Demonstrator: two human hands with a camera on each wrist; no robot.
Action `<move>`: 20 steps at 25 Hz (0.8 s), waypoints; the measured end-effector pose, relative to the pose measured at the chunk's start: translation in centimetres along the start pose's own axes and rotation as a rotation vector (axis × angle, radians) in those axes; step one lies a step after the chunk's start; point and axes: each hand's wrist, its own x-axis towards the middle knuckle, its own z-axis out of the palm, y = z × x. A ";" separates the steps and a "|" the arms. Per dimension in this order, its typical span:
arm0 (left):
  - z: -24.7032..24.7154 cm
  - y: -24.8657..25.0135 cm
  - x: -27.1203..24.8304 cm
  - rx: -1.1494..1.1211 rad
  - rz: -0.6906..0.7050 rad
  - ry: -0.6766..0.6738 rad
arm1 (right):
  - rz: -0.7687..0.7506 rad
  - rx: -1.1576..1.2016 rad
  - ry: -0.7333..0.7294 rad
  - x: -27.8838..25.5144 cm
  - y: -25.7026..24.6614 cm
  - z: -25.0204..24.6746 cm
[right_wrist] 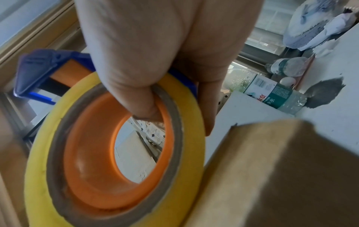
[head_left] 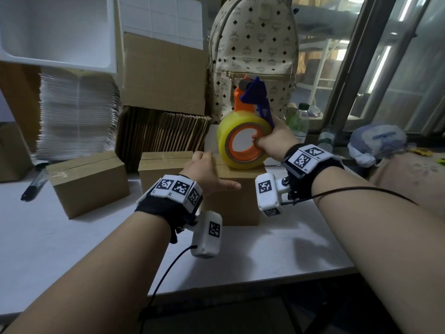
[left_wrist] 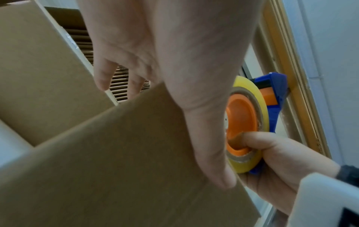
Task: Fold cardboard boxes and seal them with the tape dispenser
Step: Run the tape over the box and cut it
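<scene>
Both forearms reach over the table [head_left: 72,237]: left hand [head_left: 204,172] lies flat, fingers straight, steadying the box [head_left: 236,201]; right hand [head_left: 274,141] grips the tape dispenser [head_left: 243,141] on its top, probably to seal it.

Pretty sure I'm working in a small packing room: flat cardboard [head_left: 163,136] is stacking up behind sealed boxes [head_left: 88,183] sitting on my white surface [head_left: 72,249].

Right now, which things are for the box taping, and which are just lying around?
For the job:
brown cardboard box under the hands
orange-and-blue tape dispenser with yellow roll
two taped cardboard boxes

Lying about:
patterned beige backpack
plastic water bottle
black marker pen
</scene>
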 end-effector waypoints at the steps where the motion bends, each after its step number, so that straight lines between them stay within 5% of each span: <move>1: 0.1 0.1 0.0 -0.009 -0.001 0.004 | -0.002 0.002 0.008 -0.1 -0.1 -0.3; 14: -0.2 1.2 -0.3 0.276 -0.020 0.010 | -0.155 -0.158 0.067 0.7 -0.8 -0.8; 20: 0.0 0.4 0.3 0.372 -0.013 0.021 | -0.082 -0.410 0.111 0.0 0.3 -4.5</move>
